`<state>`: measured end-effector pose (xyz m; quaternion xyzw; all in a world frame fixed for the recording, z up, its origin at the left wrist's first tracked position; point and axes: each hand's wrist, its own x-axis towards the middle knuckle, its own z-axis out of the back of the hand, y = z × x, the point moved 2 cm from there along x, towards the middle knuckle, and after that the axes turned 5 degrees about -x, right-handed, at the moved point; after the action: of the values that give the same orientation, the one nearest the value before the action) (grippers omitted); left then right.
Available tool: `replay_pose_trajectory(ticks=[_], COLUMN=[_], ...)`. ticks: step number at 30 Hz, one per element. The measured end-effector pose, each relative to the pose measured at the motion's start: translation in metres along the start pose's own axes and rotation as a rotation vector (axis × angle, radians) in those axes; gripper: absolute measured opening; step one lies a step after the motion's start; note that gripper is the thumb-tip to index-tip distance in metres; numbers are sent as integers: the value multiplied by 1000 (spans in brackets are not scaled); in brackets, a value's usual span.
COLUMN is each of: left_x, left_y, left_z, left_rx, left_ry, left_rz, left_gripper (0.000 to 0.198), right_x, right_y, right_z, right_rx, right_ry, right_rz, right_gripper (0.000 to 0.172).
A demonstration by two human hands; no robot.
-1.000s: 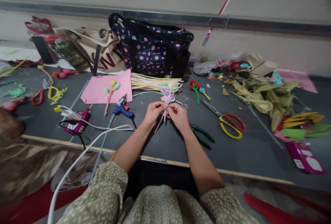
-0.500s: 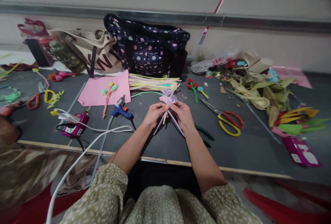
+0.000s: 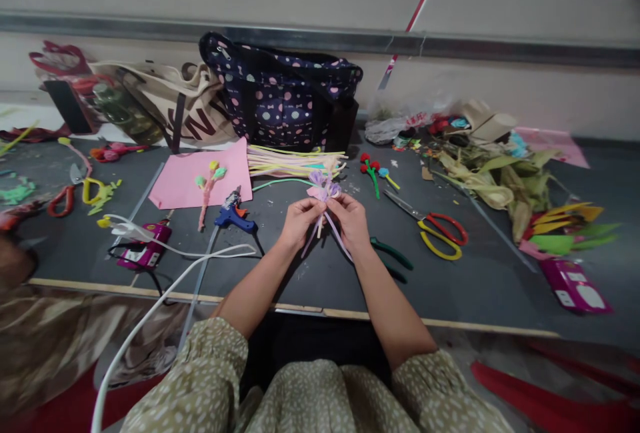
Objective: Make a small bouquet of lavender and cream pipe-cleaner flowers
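Both my hands meet over the middle of the dark table (image 3: 310, 279). My left hand (image 3: 299, 221) and my right hand (image 3: 351, 219) are closed on a small purple pipe-cleaner flower (image 3: 323, 186), pinching it just under the bloom. Its lilac stems (image 3: 334, 233) hang down between my hands. A bundle of pale yellow pipe cleaners (image 3: 295, 161) lies just beyond the flower. Green-handled pliers (image 3: 393, 256) lie beside my right wrist.
A blue glue gun (image 3: 234, 215) and a pink sheet (image 3: 203, 176) with a small flower stem lie left. Red-and-yellow scissors (image 3: 440, 231) lie right, with dried husks (image 3: 500, 179) behind. A dotted dark bag (image 3: 285, 96) and a beige tote (image 3: 165, 103) stand at the back. White cable (image 3: 165, 286) crosses the table edge.
A second lilac stem has swung out toward my right wrist. My hands stay on the flower and have barely shifted; the view has drifted slightly.
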<state>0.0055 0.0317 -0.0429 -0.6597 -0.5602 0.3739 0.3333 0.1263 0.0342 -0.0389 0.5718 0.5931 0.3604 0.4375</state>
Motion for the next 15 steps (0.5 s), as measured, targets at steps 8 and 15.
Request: replay_pose_trajectory(ticks=[8, 15], left_x=[3, -19], left_y=[8, -1], left_z=[-1, -26], left_rx=[-35, -80], left_ry=[27, 57], left_rz=[-36, -32], left_gripper=[34, 38], right_x=[-2, -28], right_y=[5, 29], right_z=[-1, 2], right_rx=[-101, -139], right_ry=[-51, -92], right_rz=[100, 187], right_gripper=[21, 19])
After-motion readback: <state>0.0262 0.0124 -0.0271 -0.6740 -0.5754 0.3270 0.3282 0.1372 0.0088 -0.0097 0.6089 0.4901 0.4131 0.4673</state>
